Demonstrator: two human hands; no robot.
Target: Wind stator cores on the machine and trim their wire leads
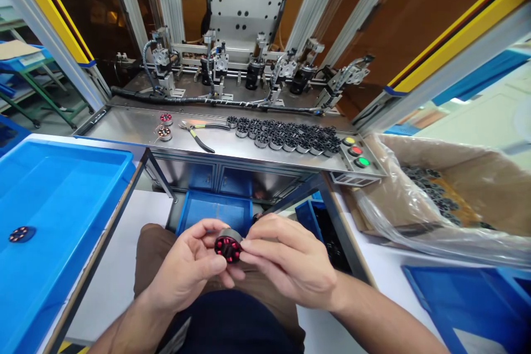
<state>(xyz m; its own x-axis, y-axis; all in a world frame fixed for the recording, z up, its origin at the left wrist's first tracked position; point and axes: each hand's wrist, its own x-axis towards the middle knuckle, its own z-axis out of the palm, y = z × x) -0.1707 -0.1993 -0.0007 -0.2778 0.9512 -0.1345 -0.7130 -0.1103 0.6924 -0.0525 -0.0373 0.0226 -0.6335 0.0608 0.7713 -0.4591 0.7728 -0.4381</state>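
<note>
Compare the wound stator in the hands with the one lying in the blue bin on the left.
The held stator is gripped between the left hand and right hand, tilted toward the camera; the bin stator lies flat and alone on the floor of the blue bin. The held one shows bright red windings; the bin one looks darker and duller. Both are round with a ring of coils.

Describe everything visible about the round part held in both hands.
The round part is a small dark ring, metal by its look, with red windings set in a circle on the face turned to the camera. It sits low in the middle of the view, above the lap, pinched between the left hand and right hand; only fingertips touch it.
</note>
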